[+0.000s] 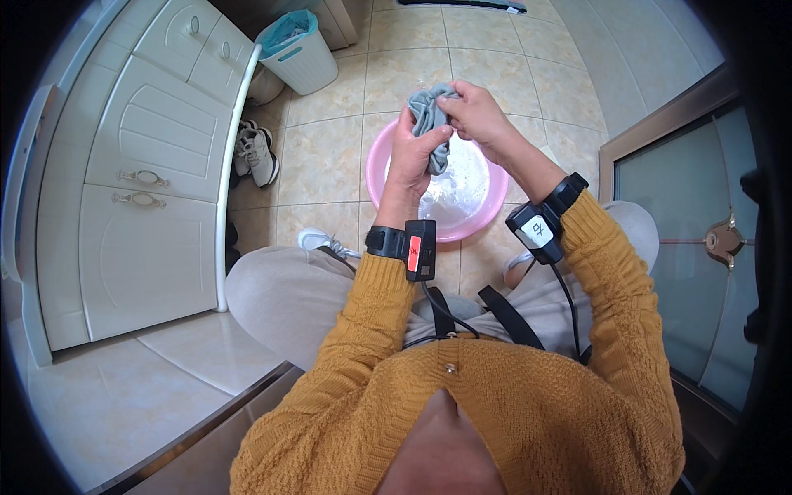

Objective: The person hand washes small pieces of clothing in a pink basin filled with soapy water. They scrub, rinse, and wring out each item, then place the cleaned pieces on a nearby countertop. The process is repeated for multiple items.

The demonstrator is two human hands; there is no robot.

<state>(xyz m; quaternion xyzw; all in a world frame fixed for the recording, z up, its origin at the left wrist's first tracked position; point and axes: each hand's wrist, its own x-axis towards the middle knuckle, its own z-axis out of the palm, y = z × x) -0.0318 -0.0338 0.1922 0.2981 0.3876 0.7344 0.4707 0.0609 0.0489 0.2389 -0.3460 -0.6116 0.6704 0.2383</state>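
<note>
A wet-looking grey-blue cloth [427, 111], bunched up, is held between both hands above a pink plastic basin [376, 166]. My left hand [411, 148] grips its lower left side, the thumb lying across the fabric. At the cloth's upper right end, my right hand [473, 111] pinches it between thumb and fingers. White suds and water [461, 185] fill the bottom of the basin, which rests on the tiled floor between my feet. Folds hide what kind of cloth or garment it is.
White cabinets [154, 142] line the left side, with a pair of sneakers [257, 154] beside them. A white waste bin [303, 65] with a teal liner stands beyond. To the right is a glass-panelled door [680, 216]. A dark mat [464, 5] lies at the far edge.
</note>
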